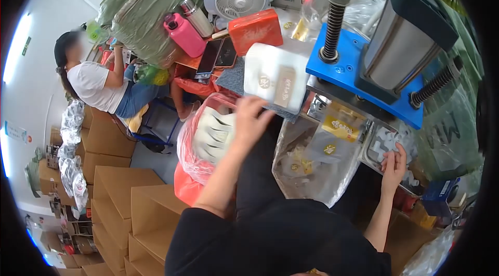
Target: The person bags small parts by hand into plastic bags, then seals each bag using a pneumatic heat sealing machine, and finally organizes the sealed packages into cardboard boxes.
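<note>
My left hand (250, 120) is beside the lower left corner of a stack of white printed pouches (275, 76), its fingers apart and slightly blurred. The stack lies on a grey felt pad (232, 79), left of the blue-plated press (345, 63). At the right, my right hand (394, 164) is over the edge of a metal tray (370, 152) that holds small white pieces (384, 140); its fingers are bent, and what they hold, if anything, is too small to tell. Between my hands, clear pouches with gold labels (338, 129) lie over a lined bin (337, 185).
A pink bag (182, 143) of white pieces stands left of my legs. Behind are phones (208, 57), a red block (254, 31), a pink bottle (183, 35) and a fan (239, 0). Cardboard boxes (150, 213) fill the lower left. Another person (99, 83) sits at the left.
</note>
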Tool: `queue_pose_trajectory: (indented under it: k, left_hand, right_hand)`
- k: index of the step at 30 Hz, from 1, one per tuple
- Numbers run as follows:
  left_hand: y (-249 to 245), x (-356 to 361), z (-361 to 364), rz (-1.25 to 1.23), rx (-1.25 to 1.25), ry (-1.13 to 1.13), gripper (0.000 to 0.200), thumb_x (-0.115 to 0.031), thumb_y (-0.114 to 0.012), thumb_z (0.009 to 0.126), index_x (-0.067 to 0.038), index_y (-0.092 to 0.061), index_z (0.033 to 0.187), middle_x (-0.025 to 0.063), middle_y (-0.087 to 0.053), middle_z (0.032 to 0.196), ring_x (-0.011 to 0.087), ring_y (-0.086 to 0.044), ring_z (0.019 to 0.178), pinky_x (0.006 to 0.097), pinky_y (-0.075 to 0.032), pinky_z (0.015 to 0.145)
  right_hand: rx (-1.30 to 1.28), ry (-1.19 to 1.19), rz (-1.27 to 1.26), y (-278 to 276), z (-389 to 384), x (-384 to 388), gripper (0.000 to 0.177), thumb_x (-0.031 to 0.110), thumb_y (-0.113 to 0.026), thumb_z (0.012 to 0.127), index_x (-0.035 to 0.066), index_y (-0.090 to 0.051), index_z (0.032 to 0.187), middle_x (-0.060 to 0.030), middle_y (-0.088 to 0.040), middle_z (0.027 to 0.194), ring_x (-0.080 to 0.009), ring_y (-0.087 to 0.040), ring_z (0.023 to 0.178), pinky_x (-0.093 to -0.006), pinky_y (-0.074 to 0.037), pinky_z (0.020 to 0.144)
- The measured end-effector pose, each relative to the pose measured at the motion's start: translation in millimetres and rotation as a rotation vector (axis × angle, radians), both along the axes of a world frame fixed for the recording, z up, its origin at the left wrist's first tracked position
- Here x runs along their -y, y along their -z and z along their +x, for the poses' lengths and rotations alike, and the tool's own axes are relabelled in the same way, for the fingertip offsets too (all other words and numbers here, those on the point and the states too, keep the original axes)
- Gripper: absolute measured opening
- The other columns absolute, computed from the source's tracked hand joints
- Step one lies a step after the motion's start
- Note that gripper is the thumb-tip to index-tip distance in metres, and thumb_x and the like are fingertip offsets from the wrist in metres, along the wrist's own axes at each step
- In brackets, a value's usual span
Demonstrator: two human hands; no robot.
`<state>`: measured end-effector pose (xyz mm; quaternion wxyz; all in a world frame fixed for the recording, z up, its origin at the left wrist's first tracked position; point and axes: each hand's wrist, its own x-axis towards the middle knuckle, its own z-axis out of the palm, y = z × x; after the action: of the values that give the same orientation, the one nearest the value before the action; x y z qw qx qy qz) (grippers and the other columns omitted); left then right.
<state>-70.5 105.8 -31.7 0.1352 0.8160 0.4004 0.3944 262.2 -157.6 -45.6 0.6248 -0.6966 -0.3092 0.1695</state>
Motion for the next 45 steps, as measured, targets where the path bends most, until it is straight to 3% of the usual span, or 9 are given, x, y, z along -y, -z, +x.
queue_pose_trajectory:
  k: [2,10,16,20,24,27,32,39,45]
  left_hand:
    - [-6,-35,-40,0.157,-0.193,-0.014,0.039,-0.011,-0.077,0.058,-0.01,-0.065,0.095,0.0085,-0.055,0.109,0.0286,-0.049,0.101,0.0394,-0.041,0.084]
    - [3,-111,-61,0.122,-0.383,0.36,0.024,-0.022,-0.074,0.068,-0.013,-0.061,0.086,0.0012,-0.055,0.087,0.0221,-0.053,0.088,0.0365,-0.037,0.077]
    - [11,-109,-64,0.202,-0.322,0.384,0.016,-0.021,-0.069,0.074,-0.012,-0.06,0.083,0.0026,-0.053,0.078,0.0219,-0.053,0.082,0.0347,-0.038,0.073]
    - [17,-104,-63,0.285,-0.281,0.343,0.015,-0.021,-0.069,0.075,-0.011,-0.059,0.081,0.0026,-0.052,0.078,0.0218,-0.052,0.08,0.0349,-0.038,0.072]
    - [19,-94,-63,0.361,-0.229,0.261,0.015,-0.02,-0.069,0.074,-0.01,-0.059,0.079,0.0029,-0.052,0.078,0.0222,-0.052,0.079,0.0349,-0.038,0.072]
    - [29,-83,-64,0.354,-0.174,0.186,0.014,-0.02,-0.07,0.073,-0.01,-0.06,0.078,0.0027,-0.053,0.079,0.0221,-0.052,0.08,0.035,-0.038,0.072]
    - [45,-50,-61,0.3,0.019,-0.056,0.014,-0.019,-0.072,0.07,-0.011,-0.063,0.077,0.002,-0.055,0.08,0.0232,-0.052,0.081,0.0363,-0.038,0.073]
    - [56,-27,-54,0.248,-0.012,-0.087,0.036,-0.016,-0.072,0.071,-0.013,-0.064,0.106,0.0048,-0.057,0.104,0.0254,-0.052,0.102,0.0388,-0.037,0.087]
    - [59,-26,-51,0.229,-0.056,-0.079,0.038,-0.014,-0.071,0.071,-0.013,-0.063,0.108,0.0053,-0.057,0.104,0.0258,-0.052,0.103,0.039,-0.036,0.088]
  right_hand:
    - [0.042,-0.008,-0.008,-1,-2,-4,0.03,0.009,-0.049,0.095,0.003,-0.049,0.124,-0.0015,-0.056,0.08,-0.0031,-0.045,0.059,-0.0169,-0.035,0.05]
    - [0.362,0.149,0.036,-14,-26,-6,0.022,0.005,-0.047,0.094,-0.001,-0.055,0.114,-0.0015,-0.055,0.078,-0.0055,-0.045,0.062,-0.0178,-0.037,0.055]
    - [0.496,-0.263,0.009,-54,-113,-48,0.018,-0.001,-0.053,0.089,0.0,-0.06,0.106,-0.006,-0.059,0.083,-0.009,-0.053,0.068,-0.0216,-0.043,0.06]
    - [0.803,-0.691,0.117,-70,-177,-141,0.02,-0.002,-0.062,0.079,0.002,-0.062,0.098,-0.0114,-0.061,0.088,-0.0274,-0.057,0.078,-0.0334,-0.046,0.069]
    - [1.06,-0.6,-0.021,-36,-221,-221,0.021,0.011,-0.069,0.073,0.005,-0.058,0.09,-0.0098,-0.054,0.087,-0.0296,-0.051,0.088,-0.0397,-0.04,0.077]
    - [1.177,-0.5,-0.123,-5,-231,-252,0.015,0.015,-0.068,0.075,0.009,-0.055,0.081,-0.0071,-0.052,0.08,-0.0265,-0.051,0.082,-0.0391,-0.038,0.073]
    - [1.192,-0.473,-0.133,5,-229,-257,0.009,0.013,-0.063,0.077,0.01,-0.056,0.081,-0.0062,-0.053,0.08,-0.025,-0.052,0.083,-0.0383,-0.038,0.073]
    - [1.161,-0.465,-0.116,11,-226,-259,0.01,0.01,-0.063,0.077,0.008,-0.054,0.082,-0.0081,-0.051,0.08,-0.0269,-0.052,0.082,-0.0392,-0.037,0.072]
    - [1.158,-0.47,-0.066,-10,-231,-241,0.011,0.014,-0.062,0.078,0.008,-0.055,0.085,-0.0066,-0.051,0.081,-0.024,-0.051,0.083,-0.0378,-0.037,0.074]
